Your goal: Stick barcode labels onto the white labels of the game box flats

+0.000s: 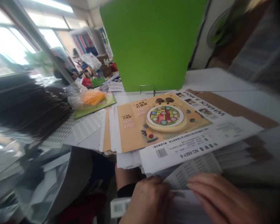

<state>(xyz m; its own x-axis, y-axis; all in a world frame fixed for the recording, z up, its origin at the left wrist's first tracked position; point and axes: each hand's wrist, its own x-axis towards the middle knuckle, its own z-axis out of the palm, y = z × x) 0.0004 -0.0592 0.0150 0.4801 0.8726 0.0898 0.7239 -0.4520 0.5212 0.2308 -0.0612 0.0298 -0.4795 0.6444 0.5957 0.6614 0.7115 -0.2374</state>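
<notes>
At the bottom of the head view my left hand (149,199) is closed on a white folded card (120,207) with barcodes on it. My right hand (221,196) lies over the right part of that card, its fingers held together and pointing left. A sheet of printed labels (196,168) sits just beyond both hands, partly under the stack. Past it, a stack of flat printed box sheets (135,124) rests on the white table (200,79); the top one shows a round mole game and the words WHACK A MOLE.
A large green board (154,43) stands behind the stack. At left are a dark pile of flat cardboard (21,105), label sheets (87,124), an orange item in plastic (93,97) and a large bag of paper scraps (53,183). A person (80,62) is far back.
</notes>
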